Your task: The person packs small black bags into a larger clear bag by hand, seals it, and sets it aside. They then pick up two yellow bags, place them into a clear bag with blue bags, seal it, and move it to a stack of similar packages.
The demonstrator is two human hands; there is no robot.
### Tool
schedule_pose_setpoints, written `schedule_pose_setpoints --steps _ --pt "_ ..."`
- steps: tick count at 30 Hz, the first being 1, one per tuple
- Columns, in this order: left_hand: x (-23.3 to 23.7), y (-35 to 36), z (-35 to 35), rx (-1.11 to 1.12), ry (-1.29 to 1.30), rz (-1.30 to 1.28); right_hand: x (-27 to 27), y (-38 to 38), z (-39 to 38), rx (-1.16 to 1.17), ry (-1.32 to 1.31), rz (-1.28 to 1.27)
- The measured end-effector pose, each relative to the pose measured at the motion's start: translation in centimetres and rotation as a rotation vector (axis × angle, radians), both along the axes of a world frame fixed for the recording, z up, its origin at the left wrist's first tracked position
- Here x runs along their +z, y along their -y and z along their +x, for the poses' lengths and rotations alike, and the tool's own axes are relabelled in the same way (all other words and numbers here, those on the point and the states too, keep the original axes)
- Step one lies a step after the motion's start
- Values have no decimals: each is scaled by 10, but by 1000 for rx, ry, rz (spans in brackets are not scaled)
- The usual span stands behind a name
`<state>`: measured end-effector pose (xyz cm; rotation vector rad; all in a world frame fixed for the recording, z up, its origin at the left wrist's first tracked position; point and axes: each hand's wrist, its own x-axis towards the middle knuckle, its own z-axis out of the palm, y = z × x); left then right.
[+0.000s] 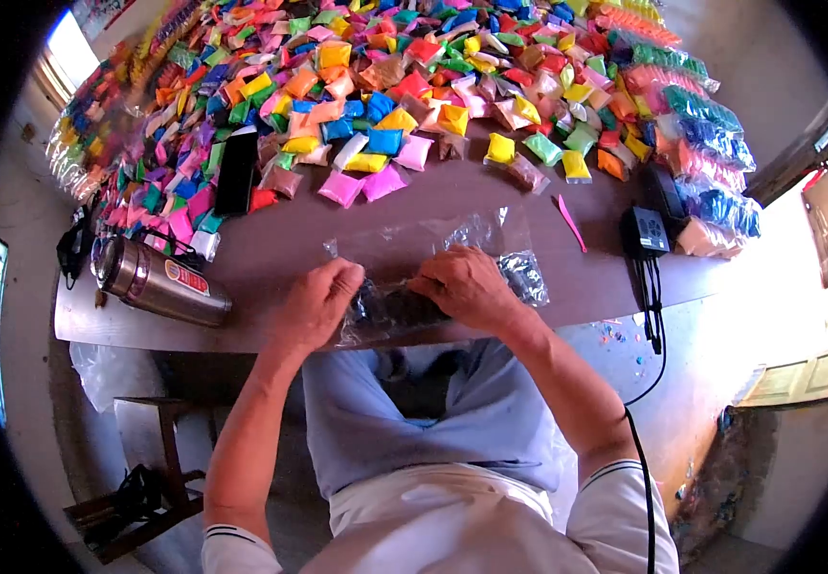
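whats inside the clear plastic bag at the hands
Through the clear plastic bag, dark, nearly black contents show near both hands. What lies behind the left hand and right hand is covered, and glare obscures exactly what the contents are.

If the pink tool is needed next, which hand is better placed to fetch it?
Probably the right hand: it is nearer the pink tool, which lies on that side. The left hand is farther off. Both are on the clear bag, so neither looks free yet.

A small workshop is being shown: a table (pixel 270 230) is being covered by heaped colourful packets (pixel 366 105).
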<state>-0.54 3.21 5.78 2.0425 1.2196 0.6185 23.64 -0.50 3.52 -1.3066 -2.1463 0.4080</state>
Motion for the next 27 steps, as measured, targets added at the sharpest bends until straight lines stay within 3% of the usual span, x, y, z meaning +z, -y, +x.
schedule_pose_setpoints --steps 6,16,22,25,27 --pt "-14 11 20 -18 -15 84 -15 0 2 -30 -32 45" --pt "-12 13 19 12 -20 -4 -15 0 1 -59 38 35" --pt "-3 11 29 -106 66 205 -19 -1 -1 -69 18 62" --pt "-3 15 44 -154 -11 209 -18 -1 -4 -98 43 41" --pt "-13 20 53 -25 -112 180 -19 -1 -3 -112 69 40"
